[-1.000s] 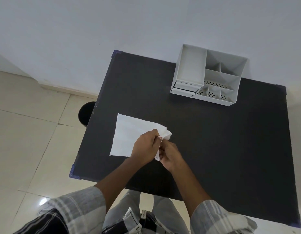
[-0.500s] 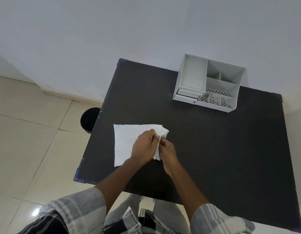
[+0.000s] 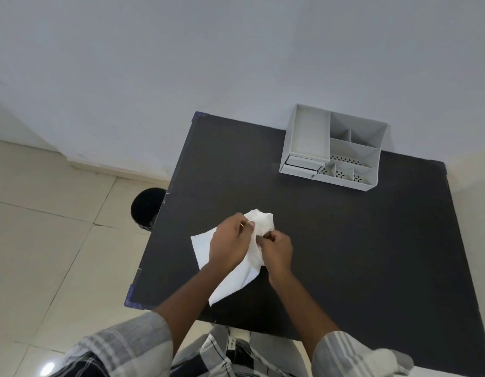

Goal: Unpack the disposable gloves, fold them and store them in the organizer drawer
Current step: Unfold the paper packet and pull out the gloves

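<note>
A white paper-like glove packet (image 3: 237, 281) lies on the black table (image 3: 344, 254), lifted and crumpled at its upper end. My left hand (image 3: 229, 242) pinches that upper end from the left. My right hand (image 3: 276, 250) grips it from the right, with the fingers curled into the white material. The two hands almost touch. The white organizer (image 3: 332, 146) stands at the table's back edge by the wall. Its two small drawers (image 3: 301, 165) at the front left are pushed in. I cannot make out separate gloves.
A black round bin (image 3: 146, 208) stands on the tiled floor just left of the table. The wall runs right behind the organizer. The table's front edge lies close to my lap.
The packet has turned and its upper end has bunched up and risen off the table between my hands. The view has shifted, with the table lower in frame.
</note>
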